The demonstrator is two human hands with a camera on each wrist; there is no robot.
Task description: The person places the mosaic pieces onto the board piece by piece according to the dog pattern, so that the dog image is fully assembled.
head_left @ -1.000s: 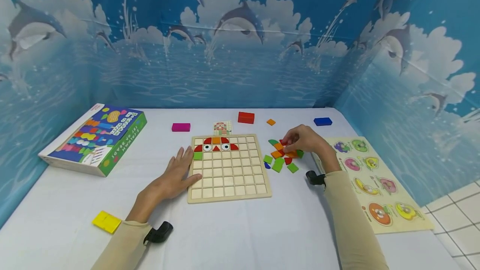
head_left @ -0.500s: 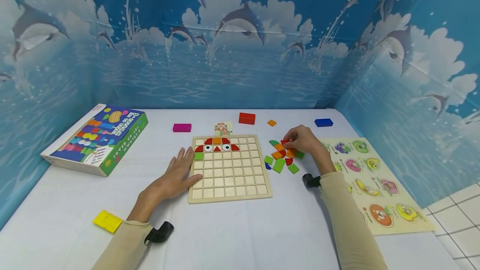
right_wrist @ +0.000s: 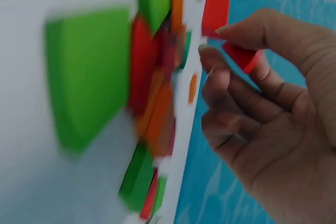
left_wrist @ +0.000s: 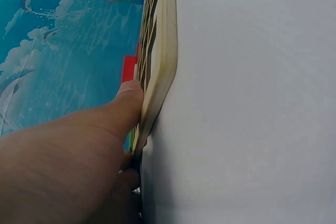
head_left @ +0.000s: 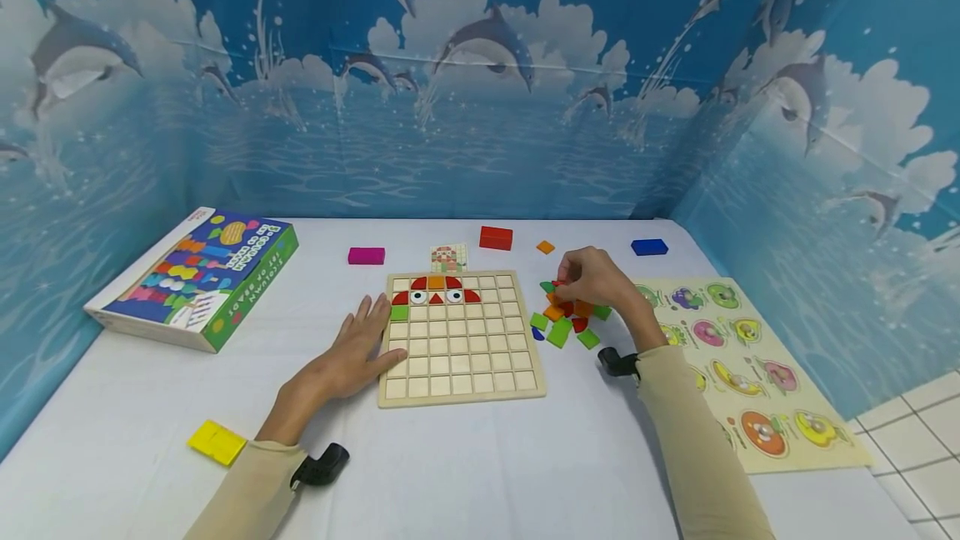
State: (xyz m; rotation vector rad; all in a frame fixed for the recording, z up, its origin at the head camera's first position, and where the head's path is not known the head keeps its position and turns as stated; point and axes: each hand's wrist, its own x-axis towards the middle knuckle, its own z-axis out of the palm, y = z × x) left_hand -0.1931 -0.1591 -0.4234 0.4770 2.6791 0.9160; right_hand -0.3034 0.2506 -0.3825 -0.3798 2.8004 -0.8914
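Note:
My left hand (head_left: 351,357) lies with extended fingers along the left edge of a wooden grid board (head_left: 459,362); its thumb rests on the rim, as the left wrist view also shows. Red, orange, green and eye-patterned tiles (head_left: 436,297) fill some squares in the board's upper left. Over a heap of loose coloured tiles (head_left: 558,332) to the right of the board is my right hand (head_left: 600,280). Between thumb and fingers it pinches a small red tile (right_wrist: 241,56), raised off the heap. Part of the heap is hidden beneath that hand.
Behind the board lies a small pattern card (head_left: 448,257). Magenta (head_left: 366,256), red (head_left: 496,238), blue (head_left: 649,247) and yellow (head_left: 217,442) blocks surround the area. A game box (head_left: 195,277) stands at left, a fruit puzzle board (head_left: 750,373) at right.
My right hand has lifted slightly and shifted a little left, with the red tile pinched in its fingers. My left hand has stayed on the board's edge.

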